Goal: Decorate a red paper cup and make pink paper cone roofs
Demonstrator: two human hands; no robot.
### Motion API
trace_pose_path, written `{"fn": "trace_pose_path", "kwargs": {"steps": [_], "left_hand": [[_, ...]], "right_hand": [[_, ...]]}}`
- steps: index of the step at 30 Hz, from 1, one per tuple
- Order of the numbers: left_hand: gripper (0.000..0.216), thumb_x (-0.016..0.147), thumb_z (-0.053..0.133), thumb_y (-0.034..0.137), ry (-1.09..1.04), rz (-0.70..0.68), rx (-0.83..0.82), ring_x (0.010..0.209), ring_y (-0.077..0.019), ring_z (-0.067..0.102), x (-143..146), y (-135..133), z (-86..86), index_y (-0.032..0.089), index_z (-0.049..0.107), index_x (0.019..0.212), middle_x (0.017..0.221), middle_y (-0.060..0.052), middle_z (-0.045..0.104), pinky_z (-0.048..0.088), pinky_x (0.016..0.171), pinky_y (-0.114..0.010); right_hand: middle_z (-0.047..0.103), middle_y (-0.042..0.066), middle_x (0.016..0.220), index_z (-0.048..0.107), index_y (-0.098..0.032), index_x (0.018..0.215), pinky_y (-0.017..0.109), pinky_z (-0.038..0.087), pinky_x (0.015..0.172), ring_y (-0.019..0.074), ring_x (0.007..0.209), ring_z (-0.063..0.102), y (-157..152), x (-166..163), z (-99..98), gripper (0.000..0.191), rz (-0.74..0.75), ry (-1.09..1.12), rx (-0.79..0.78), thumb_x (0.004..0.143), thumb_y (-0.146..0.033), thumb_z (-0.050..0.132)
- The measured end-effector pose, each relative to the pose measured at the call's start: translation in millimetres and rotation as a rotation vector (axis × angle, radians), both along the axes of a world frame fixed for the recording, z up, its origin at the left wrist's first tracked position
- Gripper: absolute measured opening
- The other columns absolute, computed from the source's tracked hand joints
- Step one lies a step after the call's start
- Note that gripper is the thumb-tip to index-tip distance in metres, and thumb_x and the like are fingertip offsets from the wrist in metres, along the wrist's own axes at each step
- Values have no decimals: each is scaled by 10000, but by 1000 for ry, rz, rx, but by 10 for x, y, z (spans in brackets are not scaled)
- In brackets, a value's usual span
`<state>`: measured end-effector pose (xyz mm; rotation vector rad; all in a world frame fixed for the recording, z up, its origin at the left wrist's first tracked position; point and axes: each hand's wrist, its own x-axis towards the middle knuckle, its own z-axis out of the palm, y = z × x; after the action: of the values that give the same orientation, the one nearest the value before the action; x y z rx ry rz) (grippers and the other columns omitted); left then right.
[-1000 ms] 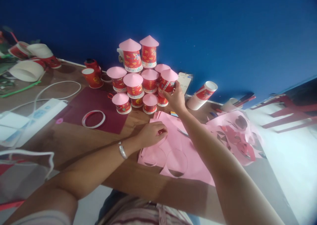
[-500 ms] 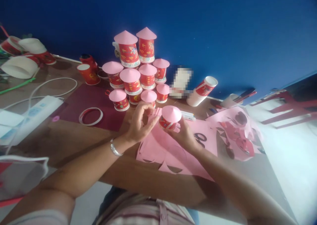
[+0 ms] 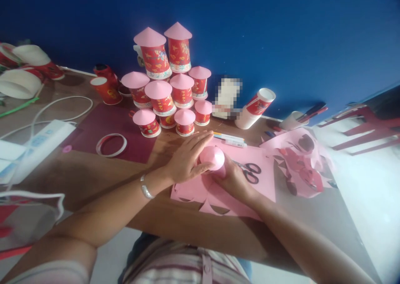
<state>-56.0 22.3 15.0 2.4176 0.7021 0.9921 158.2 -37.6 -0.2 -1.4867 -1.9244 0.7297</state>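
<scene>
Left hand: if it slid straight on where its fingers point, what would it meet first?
Probably the pens beyond the left hand, just past the capped cup it touches; depth unclear.

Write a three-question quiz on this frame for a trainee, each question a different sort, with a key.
1. True or false: the scissors lie on the pink paper.
2. What do the left hand and right hand hold between them? A) a pink-topped cup B) a tape ring C) a pen
3. Fill in: the stacked cups stand in front of a ___ wall.

Key: 1 true; 2 A; 3 blue.
</scene>
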Motion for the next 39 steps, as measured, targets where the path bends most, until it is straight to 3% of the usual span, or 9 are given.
{"fn": "trace_pose_path", "kwargs": {"steps": [2,4,7,9,11,14,20,27,39], "left_hand": [[720,1011,522,556,-25,7,-36,1505,-345,397,-2,-14,6,176,327,1590,1608,-208,433,327,1242,-550],[609,1010,529,547,-117,76,-150,1396,-315,509,0,-23,27,172,445,1483,1496,-196,541,405,1174,-503],[385,1014,522,543,-311,251,-444,956,-194,635,12,-14,85,177,572,1121,1030,-82,667,512,892,-356],[400,1003,523,572,-388,288,-644,691,-126,512,21,3,128,193,518,874,743,16,528,441,680,-280],[488,972,542,621,-398,261,-823,582,-100,379,26,16,162,198,457,746,639,51,401,322,561,-261],[559,909,596,670,-352,215,-996,547,-90,318,28,19,175,187,459,663,601,54,367,230,517,-263],[525,834,713,616,-368,174,-1121,560,-88,367,1,26,97,172,521,629,591,45,431,257,548,-256],[464,753,820,546,-388,82,-1248,547,-74,371,-17,48,62,153,599,646,575,44,470,253,547,-242],[497,693,903,489,-467,-5,-1458,509,-35,336,-46,123,-29,153,538,657,557,66,440,248,498,-174]], "right_hand": [[598,191,1492,456,-208,1507,590,558,1060,381,1341,614,-38,122,5,746,8,-15,54,817,-245,737],[570,166,1529,395,-246,1558,587,534,1106,350,1395,576,-74,235,61,782,30,-15,64,846,-220,715],[582,126,1523,435,-301,1537,594,525,1119,323,1404,569,-90,313,215,652,10,47,111,931,-274,675],[584,121,1521,447,-304,1530,594,492,1155,312,1419,554,-60,283,314,608,30,108,169,965,-336,671],[594,126,1511,456,-298,1527,586,492,1159,313,1415,558,1,199,372,609,51,142,220,969,-395,681],[589,139,1518,454,-275,1536,588,487,1163,328,1422,551,122,32,378,650,115,153,270,961,-473,682],[563,136,1545,428,-254,1555,574,432,1216,307,1459,512,258,-190,299,638,193,97,279,981,-417,654],[566,141,1546,411,-239,1571,604,402,1229,318,1465,511,238,-220,236,657,187,22,283,971,-346,659],[576,153,1536,376,-206,1588,581,378,1242,298,1453,528,250,-259,143,647,176,-41,356,1000,-369,592]]}}
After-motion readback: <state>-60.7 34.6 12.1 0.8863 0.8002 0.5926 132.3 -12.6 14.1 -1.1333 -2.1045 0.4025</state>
